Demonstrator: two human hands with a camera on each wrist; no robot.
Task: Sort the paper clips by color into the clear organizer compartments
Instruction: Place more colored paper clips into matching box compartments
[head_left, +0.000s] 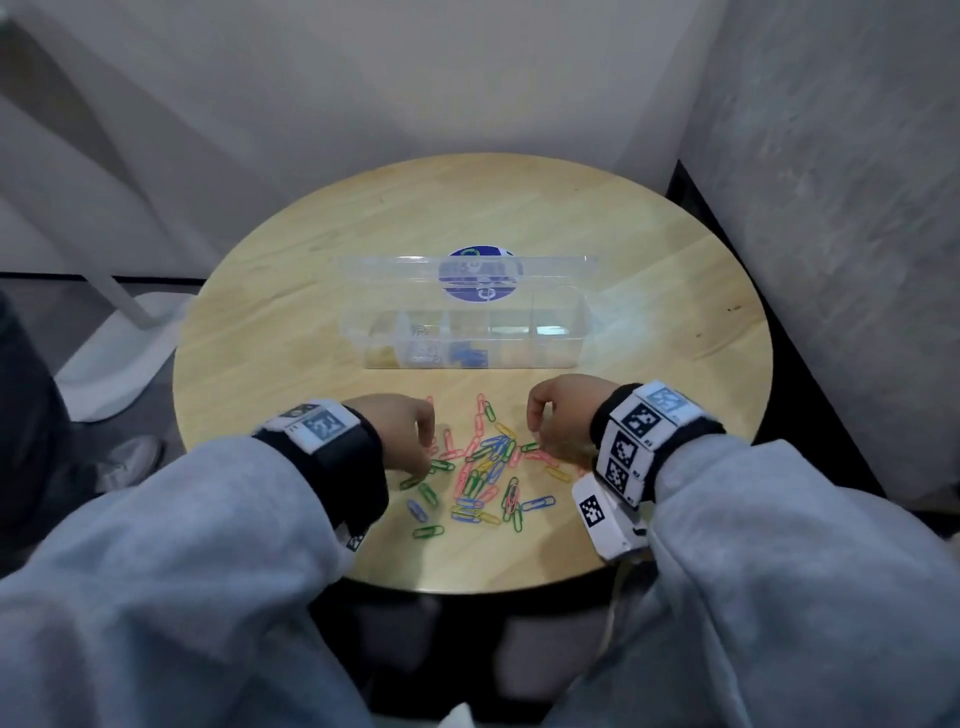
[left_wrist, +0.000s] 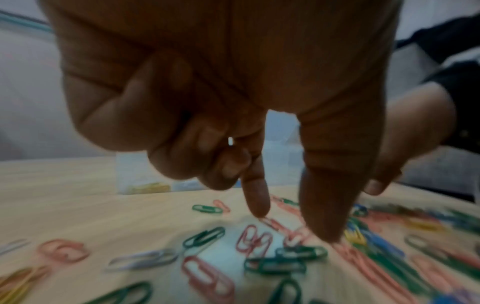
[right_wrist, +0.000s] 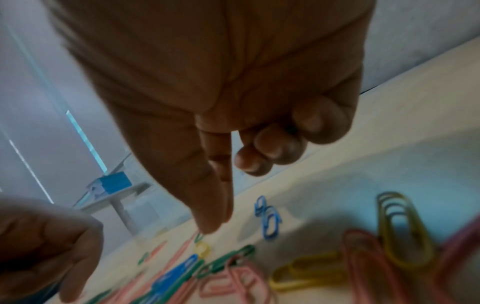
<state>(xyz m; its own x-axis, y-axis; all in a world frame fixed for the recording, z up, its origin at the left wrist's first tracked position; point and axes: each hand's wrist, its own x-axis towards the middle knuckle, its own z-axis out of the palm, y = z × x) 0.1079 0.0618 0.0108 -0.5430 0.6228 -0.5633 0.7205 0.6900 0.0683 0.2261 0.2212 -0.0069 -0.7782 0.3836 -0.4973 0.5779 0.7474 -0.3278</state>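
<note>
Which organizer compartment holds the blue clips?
The middle compartment of the clear organizer: blue shows there; yellowish at far left, pale clips between, the right two look empty.

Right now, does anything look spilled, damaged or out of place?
Nothing stands out. The paper clips lie loose on the table, unsorted as expected; the clear organizer sits upright, lid open.

Table (head_left: 311, 270): pale blond wood, visible grain. Paper clips (head_left: 488, 462): pink, green, blue, yellow, mixed together. Organizer (head_left: 467, 332): clear; yellow, whitish and blue contents in its left compartments. Sticker (head_left: 480, 273) behind it: blue and white. Sleeves (head_left: 171, 545): light grey. Wrist bands (head_left: 644, 431): black, white tags with black square patterns.
</note>
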